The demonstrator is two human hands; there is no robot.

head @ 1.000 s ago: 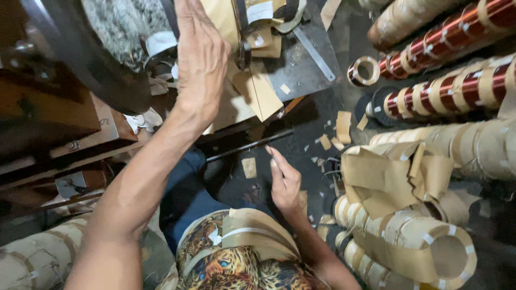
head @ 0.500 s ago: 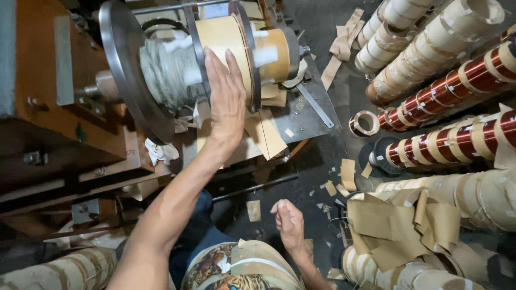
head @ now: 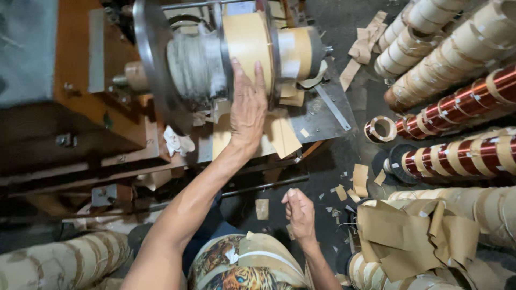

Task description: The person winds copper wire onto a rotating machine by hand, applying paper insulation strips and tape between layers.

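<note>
My left hand (head: 247,107) reaches up with its fingers spread flat against a paper-wrapped coil (head: 248,40) mounted on a winding machine's shaft, between a large metal disc (head: 153,59) and a tape-wrapped drum (head: 296,51). A whitish wound section (head: 194,63) sits on the same shaft to the left. My right hand (head: 301,214) hovers low near my lap with its fingers curled; whether it pinches anything I cannot tell. A wide ring of brown paper tape (head: 258,258) rests on my lap over patterned cloth.
Copper-wound coils with paper bands (head: 462,156) lie on the right, paper-wrapped coils (head: 430,48) behind them. Crumpled brown paper (head: 414,236) sits lower right. Paper scraps litter the dark floor (head: 344,177). A wooden machine frame (head: 75,123) fills the left; more wrapped coils (head: 59,263) lie lower left.
The view has tilted up, bringing the whole spindle into sight. My left hand stays pressed on the coil. My right hand has curled its fingers and moved slightly right.
</note>
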